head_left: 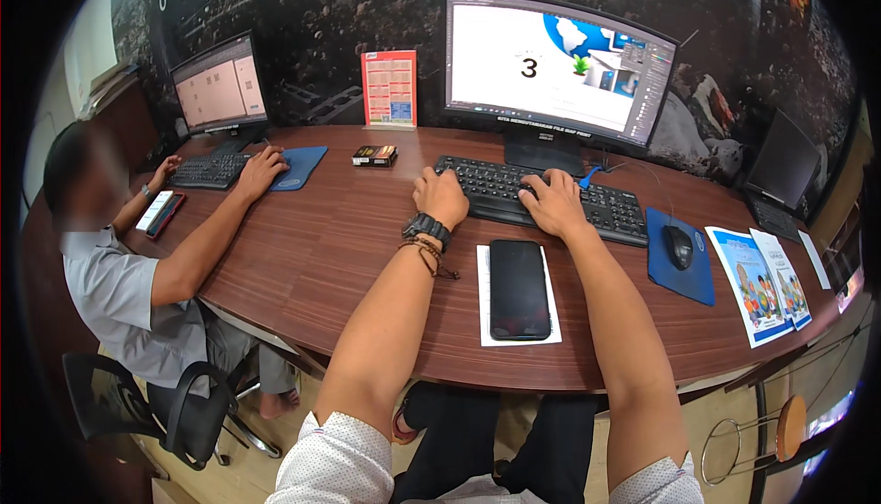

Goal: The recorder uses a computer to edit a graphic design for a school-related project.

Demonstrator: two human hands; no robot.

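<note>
A black keyboard (496,190) lies in front of the large monitor (551,68). My left hand (440,197) rests on its left end, fingers bent and a little apart, holding nothing; a dark watch and a beaded bracelet circle that wrist. Over the keys right of the middle is my right hand (556,203), its fingers spread and nothing in it. Between my forearms a black phone (519,289) lies face up on a white sheet of paper (486,332). To the right, a black mouse (677,247) sits on a blue mouse pad (681,289), apart from both hands.
At the left, a seated person (138,284) has hands at another keyboard (209,171) and blue pad (301,166). A small box (375,156) and a red calendar card (389,88) stand beyond my left hand. Printed sheets (748,284) lie at the right; a round stool (790,428) stands below.
</note>
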